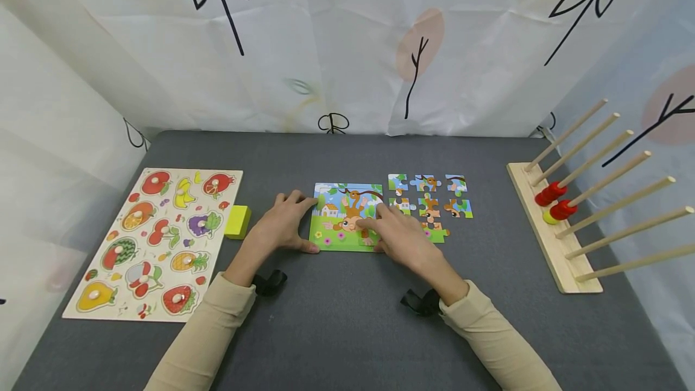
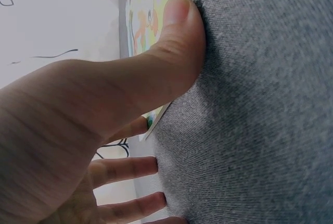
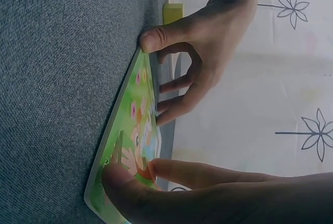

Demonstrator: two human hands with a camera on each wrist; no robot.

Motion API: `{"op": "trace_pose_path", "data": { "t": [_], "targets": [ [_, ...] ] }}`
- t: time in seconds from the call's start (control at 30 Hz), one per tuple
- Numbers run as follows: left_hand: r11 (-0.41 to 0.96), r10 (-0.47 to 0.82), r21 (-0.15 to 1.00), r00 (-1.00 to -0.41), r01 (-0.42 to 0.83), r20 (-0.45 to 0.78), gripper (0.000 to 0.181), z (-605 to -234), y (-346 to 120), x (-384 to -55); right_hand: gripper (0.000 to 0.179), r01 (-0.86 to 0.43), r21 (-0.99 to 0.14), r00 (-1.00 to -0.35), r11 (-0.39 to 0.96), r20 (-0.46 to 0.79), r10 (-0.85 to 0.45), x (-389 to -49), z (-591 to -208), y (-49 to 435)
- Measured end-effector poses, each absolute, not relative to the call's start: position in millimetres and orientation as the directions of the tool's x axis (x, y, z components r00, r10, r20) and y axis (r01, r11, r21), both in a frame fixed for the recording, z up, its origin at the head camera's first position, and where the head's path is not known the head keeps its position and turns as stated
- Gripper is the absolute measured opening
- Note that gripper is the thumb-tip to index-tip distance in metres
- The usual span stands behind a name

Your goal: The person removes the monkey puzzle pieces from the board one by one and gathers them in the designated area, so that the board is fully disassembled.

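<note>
A jigsaw puzzle board [image 1: 328,240] with a monkey picture lies flat on the dark table. My left hand [image 1: 279,222] holds it at the left side, thumb on the near corner and index finger by the far one. In the left wrist view its other fingers [image 2: 127,168] spread to the table. Over the board's right part, my right hand [image 1: 402,237] pinches a puzzle piece [image 3: 118,148] between thumb and index finger; one edge stands raised off the picture. Loose puzzle pieces [image 1: 429,205] lie in rows to the right, partly hidden by this hand.
A fruit peg board [image 1: 181,198] lies at the left, with a yellow block [image 1: 237,222] at its right edge. On the right stands a wooden rack [image 1: 548,240] whose long pegs stick out; red and yellow beads [image 1: 559,210] sit on it. A printed curtain [image 1: 347,47] hangs behind the table.
</note>
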State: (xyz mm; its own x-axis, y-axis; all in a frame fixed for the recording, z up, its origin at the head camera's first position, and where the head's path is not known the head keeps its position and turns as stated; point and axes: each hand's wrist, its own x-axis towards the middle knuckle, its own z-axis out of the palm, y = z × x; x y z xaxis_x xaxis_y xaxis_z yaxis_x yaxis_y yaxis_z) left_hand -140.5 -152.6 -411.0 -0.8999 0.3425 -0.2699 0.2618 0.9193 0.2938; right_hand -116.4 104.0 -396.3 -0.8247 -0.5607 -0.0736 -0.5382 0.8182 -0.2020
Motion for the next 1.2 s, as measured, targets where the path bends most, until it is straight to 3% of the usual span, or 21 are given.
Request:
{"op": "trace_pose_path", "data": {
  "t": [0.23, 0.7, 1.2],
  "targets": [
    [0.916, 0.349, 0.296, -0.900, 0.269, -0.260, 0.102, -411, -153, -141, 0.052, -0.550, -0.205, -0.819, 0.809, -0.058, -0.571, -117, -395, 109],
    [0.919, 0.339, 0.296, -0.906, 0.260, -0.254, 0.104, -410, -151, -141, 0.049, -0.543, -0.237, -0.830, 0.806, 0.002, -0.558, -118, -391, 138],
    [0.920, 0.339, 0.291, -0.906, 0.263, -0.254, 0.103, -412, -151, -141, 0.054, -0.470, -0.245, -0.866, 0.848, -0.059, -0.497, -120, -394, 201]
  ]
}}
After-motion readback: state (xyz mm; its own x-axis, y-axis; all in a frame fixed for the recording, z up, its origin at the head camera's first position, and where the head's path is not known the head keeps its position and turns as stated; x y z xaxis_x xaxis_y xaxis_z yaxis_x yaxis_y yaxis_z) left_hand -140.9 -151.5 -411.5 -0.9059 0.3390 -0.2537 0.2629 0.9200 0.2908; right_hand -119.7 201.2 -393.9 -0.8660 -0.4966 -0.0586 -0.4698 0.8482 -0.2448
